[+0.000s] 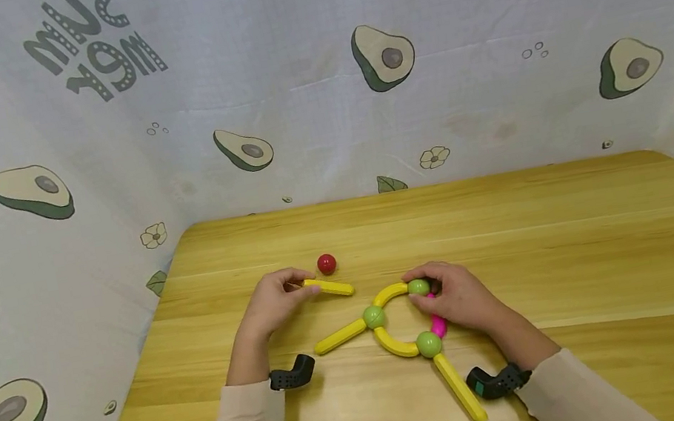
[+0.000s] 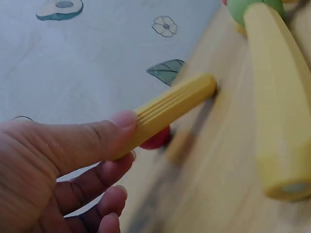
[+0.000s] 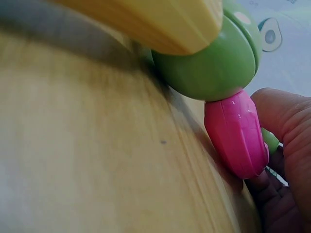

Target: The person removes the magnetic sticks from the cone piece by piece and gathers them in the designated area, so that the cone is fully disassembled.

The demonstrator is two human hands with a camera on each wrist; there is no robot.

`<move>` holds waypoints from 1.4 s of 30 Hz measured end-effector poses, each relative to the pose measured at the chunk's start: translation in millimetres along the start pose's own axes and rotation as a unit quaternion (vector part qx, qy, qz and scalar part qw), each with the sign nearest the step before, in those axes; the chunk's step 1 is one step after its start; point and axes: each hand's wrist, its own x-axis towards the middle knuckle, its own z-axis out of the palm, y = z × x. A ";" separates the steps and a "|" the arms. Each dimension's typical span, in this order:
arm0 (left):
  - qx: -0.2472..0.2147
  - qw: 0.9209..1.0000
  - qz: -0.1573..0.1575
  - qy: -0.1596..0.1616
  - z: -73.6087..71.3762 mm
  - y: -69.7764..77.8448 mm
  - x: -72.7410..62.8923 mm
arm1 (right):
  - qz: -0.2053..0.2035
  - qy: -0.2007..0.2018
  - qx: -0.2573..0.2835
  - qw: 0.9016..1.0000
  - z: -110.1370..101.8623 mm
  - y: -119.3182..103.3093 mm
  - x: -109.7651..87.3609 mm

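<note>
My left hand point(image 1: 277, 302) pinches one end of a straight yellow rod point(image 1: 337, 288) between thumb and fingers; in the left wrist view the rod point(image 2: 177, 102) points away from the hand, apart from the ring. With thumb and fingers my right hand point(image 1: 464, 299) grips a green ball point(image 1: 418, 287) at the ring's far right corner. Two curved yellow rods point(image 1: 394, 345), a curved pink rod point(image 3: 235, 136) and three green balls make up this ring. From the left ball point(image 1: 374, 317) and the near ball point(image 1: 430, 344), straight yellow rods point(image 1: 340, 336) stick outward. The right hand partly hides the pink rod.
A red ball point(image 1: 327, 264) lies just beyond the left hand's fingertips. The wooden table point(image 1: 549, 225) reaches back to a pale cloth point(image 1: 307, 42) printed with avocados. Each wrist wears a black camera band point(image 1: 293, 374).
</note>
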 end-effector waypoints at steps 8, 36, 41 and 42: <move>0.045 0.999 -0.008 0.022 10.0 -11.7 5.5 | 0.007 -0.004 0.000 1.000 1.8 -1.1 0.5; 0.082 0.996 0.012 0.028 10.4 -13.5 7.0 | 0.018 -0.003 0.006 1.000 3.6 0.0 -0.2; 0.107 0.994 0.018 0.014 4.6 -0.1 1.5 | 0.018 0.006 0.000 1.000 3.5 -1.5 1.1; 0.110 0.994 0.017 -0.001 3.1 3.6 -0.7 | 0.017 0.010 -0.004 1.000 3.6 -1.7 1.5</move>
